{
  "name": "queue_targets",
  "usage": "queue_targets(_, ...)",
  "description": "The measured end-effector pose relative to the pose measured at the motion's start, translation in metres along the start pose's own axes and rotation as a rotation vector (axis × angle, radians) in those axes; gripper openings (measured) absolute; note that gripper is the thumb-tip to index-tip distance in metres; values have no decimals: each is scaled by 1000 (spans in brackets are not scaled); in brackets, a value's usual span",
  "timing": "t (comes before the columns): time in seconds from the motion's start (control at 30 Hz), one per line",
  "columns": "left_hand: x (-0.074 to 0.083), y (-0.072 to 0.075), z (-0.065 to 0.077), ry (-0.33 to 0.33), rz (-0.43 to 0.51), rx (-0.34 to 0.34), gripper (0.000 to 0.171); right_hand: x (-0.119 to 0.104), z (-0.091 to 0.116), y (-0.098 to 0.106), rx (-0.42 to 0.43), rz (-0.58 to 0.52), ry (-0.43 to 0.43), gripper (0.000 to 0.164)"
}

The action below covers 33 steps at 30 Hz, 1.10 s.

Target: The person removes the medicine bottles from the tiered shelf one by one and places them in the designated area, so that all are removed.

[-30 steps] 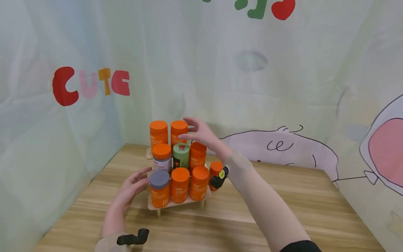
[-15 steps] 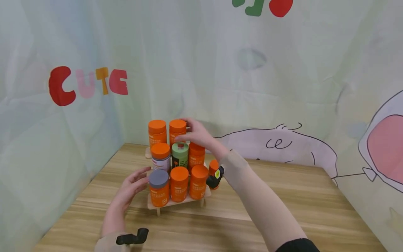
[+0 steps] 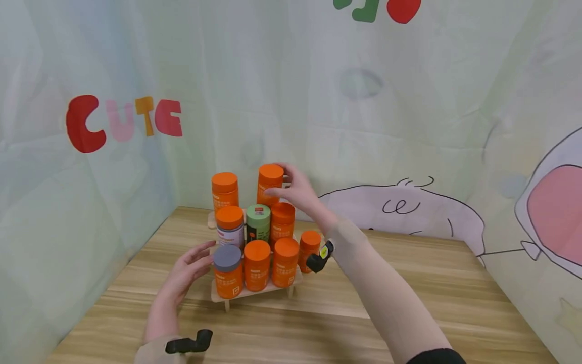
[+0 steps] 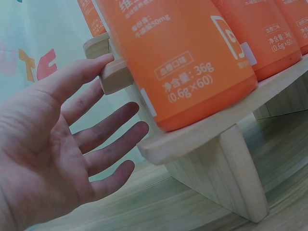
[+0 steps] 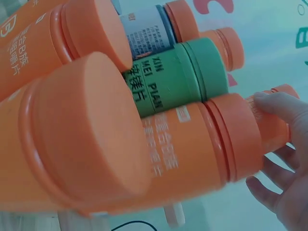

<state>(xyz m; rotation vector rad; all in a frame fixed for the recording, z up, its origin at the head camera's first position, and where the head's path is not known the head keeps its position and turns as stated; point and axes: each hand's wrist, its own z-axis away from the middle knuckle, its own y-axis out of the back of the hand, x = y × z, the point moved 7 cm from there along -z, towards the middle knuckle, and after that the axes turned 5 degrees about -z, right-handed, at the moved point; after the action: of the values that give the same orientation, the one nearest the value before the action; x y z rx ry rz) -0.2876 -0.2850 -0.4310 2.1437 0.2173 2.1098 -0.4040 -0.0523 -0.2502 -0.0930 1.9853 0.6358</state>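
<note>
In the head view my right hand (image 3: 301, 193) grips an orange plastic bottle (image 3: 270, 183) above the right part of the three-tier wooden rack's top step. The right wrist view shows my thumb on this orange bottle (image 5: 273, 126), other fingers behind it. My left hand (image 3: 185, 272) is at the rack's left end, beside the grey-lidded orange bottle (image 3: 228, 280). Seen from the left wrist, its fingers are loosely spread and hold nothing; one fingertip is at the end of a wooden step (image 4: 118, 77). Another orange bottle (image 3: 225, 189) stands at the top left.
A white-bodied bottle (image 3: 230, 233), a green bottle (image 3: 258, 222) and an orange bottle (image 3: 283, 222) fill the middle step. Two more orange bottles share the rack's front step (image 3: 254, 291). One orange bottle (image 3: 309, 247) stands on the table right of the rack. Printed curtains rise behind.
My right hand has closed round the top-step bottle and shifted it right and slightly up, leaving a gap beside the left one. My left hand has stayed in place.
</note>
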Motion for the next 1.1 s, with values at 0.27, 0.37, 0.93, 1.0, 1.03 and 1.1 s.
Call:
queue_targets(0.27,1,-1,0,-1,8,-2,61,7,22,43,164,-91,32,68)
queue_targets(0.37,-1,-1,0,3,10,0,61,14,32,59,215,-82,44,68)
queue_targets(0.93,0,2,-1,-41,9,-5,57,82,93,102,348,-78,-55,62)
queue_targets(1.0,0,2,-1,-44,11,-3,56,96,99,102,352,-72,-68,62)
queue_targets(1.03,0,1,-1,-47,13,-4,55,101,103,102,350,-65,-85,62)
queue_targets(1.1,0,1,-2,-45,9,-3,55,111,110,100,345,-54,-116,64)
